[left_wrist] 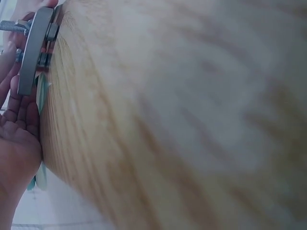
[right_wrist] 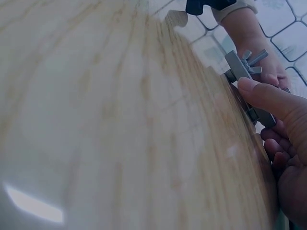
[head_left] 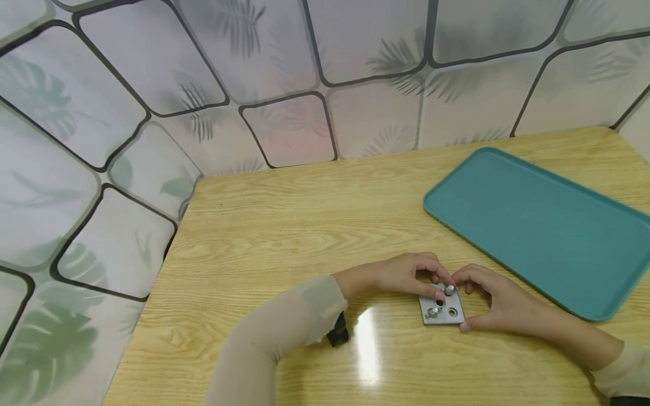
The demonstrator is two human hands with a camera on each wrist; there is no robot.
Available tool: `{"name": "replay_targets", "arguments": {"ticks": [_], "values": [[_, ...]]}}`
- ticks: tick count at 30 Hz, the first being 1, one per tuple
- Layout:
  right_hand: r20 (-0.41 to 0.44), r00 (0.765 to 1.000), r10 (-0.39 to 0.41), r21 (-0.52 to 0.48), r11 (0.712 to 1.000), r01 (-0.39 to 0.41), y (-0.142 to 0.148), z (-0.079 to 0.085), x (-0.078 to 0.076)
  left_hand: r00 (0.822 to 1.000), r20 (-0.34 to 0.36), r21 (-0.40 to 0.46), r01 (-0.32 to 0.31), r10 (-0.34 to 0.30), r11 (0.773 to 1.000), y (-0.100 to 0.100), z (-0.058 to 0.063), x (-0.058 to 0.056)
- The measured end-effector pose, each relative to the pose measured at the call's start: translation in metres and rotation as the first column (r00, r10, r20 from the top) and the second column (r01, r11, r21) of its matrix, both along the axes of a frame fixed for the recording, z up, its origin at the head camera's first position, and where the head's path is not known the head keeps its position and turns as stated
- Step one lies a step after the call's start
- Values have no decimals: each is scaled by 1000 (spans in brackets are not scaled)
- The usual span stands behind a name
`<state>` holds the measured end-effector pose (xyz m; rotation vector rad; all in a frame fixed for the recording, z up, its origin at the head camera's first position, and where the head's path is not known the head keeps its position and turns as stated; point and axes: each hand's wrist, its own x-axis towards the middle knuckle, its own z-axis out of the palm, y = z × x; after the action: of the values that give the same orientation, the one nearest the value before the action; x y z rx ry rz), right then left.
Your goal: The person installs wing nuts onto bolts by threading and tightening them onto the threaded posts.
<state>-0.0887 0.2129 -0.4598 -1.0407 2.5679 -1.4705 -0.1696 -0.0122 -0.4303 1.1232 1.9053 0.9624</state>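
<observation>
A square metal plate (head_left: 443, 316) with holes sits low over the wooden table, with bolt heads (right_wrist: 252, 114) below it. A wing nut (right_wrist: 254, 68) is on the threaded bolt (head_left: 433, 312) at its near left. My left hand (head_left: 401, 274) reaches over the plate's far side, thumb and fingertips pinching at the second bolt (head_left: 449, 290). With my right hand (head_left: 505, 299) I grip the plate's right edge, thumb at the near corner and index finger at the far corner. In the right wrist view, the right thumb (right_wrist: 268, 98) partly hides the plate.
A teal tray (head_left: 548, 231) lies on the table (head_left: 264, 225) at the right, just beyond my right hand. A patterned wall covering (head_left: 376, 118) rises behind the table and along its left. A black strap part (head_left: 338, 331) hangs under the left wrist.
</observation>
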Motion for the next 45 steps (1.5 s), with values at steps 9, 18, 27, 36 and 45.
{"name": "replay_targets", "arguments": {"ticks": [9,18,27,36,45], "values": [[-8,1000,-3,-8,1000,3,-1,0,0,981,133,14,-147,143,989,1,1,2],[-22,1000,-8,-2,1000,8,-1,0,0,980,129,17,-152,149,988,3,2,3],[2,1000,-7,-2,1000,7,-1,0,1,982,148,45,-128,120,991,1,-1,2],[1,1000,-7,5,1000,7,0,0,0,998,-2,18,-68,68,998,1,-1,3],[-16,1000,-8,4,1000,8,0,-1,0,992,59,35,-115,112,993,1,-2,2]]}}
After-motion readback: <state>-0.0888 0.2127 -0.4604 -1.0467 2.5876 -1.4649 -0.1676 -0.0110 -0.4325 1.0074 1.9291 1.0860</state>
